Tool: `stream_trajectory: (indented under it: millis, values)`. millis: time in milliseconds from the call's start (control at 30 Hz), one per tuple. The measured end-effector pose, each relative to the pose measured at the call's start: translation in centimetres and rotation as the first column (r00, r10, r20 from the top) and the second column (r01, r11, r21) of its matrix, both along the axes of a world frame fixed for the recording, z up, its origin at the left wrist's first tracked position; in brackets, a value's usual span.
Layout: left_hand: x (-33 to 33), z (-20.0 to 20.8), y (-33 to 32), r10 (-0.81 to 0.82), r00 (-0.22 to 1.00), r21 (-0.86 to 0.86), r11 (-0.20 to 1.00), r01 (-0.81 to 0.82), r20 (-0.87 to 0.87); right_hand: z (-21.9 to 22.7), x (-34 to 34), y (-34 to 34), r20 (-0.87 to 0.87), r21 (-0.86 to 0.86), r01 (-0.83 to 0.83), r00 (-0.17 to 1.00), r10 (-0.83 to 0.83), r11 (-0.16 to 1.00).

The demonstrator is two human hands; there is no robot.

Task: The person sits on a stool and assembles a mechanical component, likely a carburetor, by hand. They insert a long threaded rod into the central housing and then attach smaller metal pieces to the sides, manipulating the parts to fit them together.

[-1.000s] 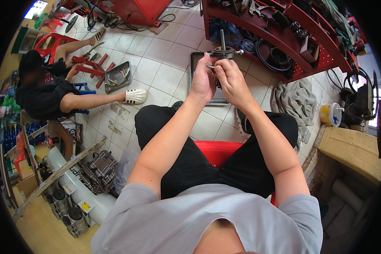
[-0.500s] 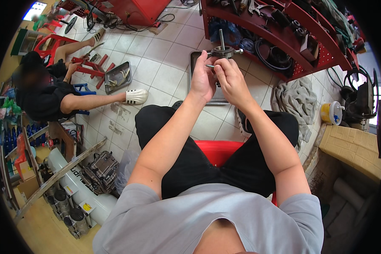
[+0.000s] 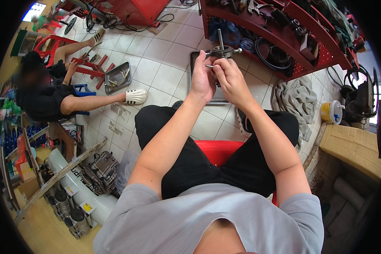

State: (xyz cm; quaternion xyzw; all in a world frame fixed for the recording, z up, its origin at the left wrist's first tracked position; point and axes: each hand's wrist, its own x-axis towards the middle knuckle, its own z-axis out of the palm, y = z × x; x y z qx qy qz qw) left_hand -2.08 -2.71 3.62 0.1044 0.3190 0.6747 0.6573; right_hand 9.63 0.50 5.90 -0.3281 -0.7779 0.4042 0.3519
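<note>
In front of my knees my two hands are close together. My right hand (image 3: 229, 80) is closed, thumb and fingers pinching a slim metal rod (image 3: 209, 66) whose end sticks out toward my left palm. My left hand (image 3: 202, 82) is half-cupped beside it, with one digit stretched upward; its other fingers are hidden behind the right hand. Just beyond my fingertips is a round dark metal part (image 3: 219, 51) with a bolt at its right side. An upright steel shaft (image 3: 220, 38) rises from it. A metal tray (image 3: 219, 101) lies on the floor underneath.
A red tool rack (image 3: 249, 23) stands ahead right, with grey cloth (image 3: 294, 99) and a tub (image 3: 331, 112) nearby. Leftward, another person (image 3: 42, 91) sits by a small tray (image 3: 118, 78). A white tank (image 3: 78, 182) and cardboard box (image 3: 353, 148) flank me.
My hands stay almost still around the rod. The metal part and its shaft have shifted very slightly to the left. The other person's hand has moved a little.
</note>
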Motion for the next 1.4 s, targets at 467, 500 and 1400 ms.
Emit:
stream_trajectory:
  millis: [467,500,1400]
  values:
    - [0.9,0.0,0.0,0.048,0.999,0.035,0.998,-0.048,0.003,-0.4,-0.1,0.1,-0.002,0.019,0.018,1.000,-0.018,1.000]
    - [0.9,0.0,0.0,0.053,0.999,0.037,0.998,-0.053,0.010,-0.4,-0.1,0.0,-0.003,0.023,0.019,1.000,-0.019,1.000]
    - [-0.5,-1.3,-0.3,-0.020,0.999,0.153,0.988,0.024,-0.027,-0.5,0.6,1.4,-0.198,-0.188,-0.188,0.969,0.151,0.964]
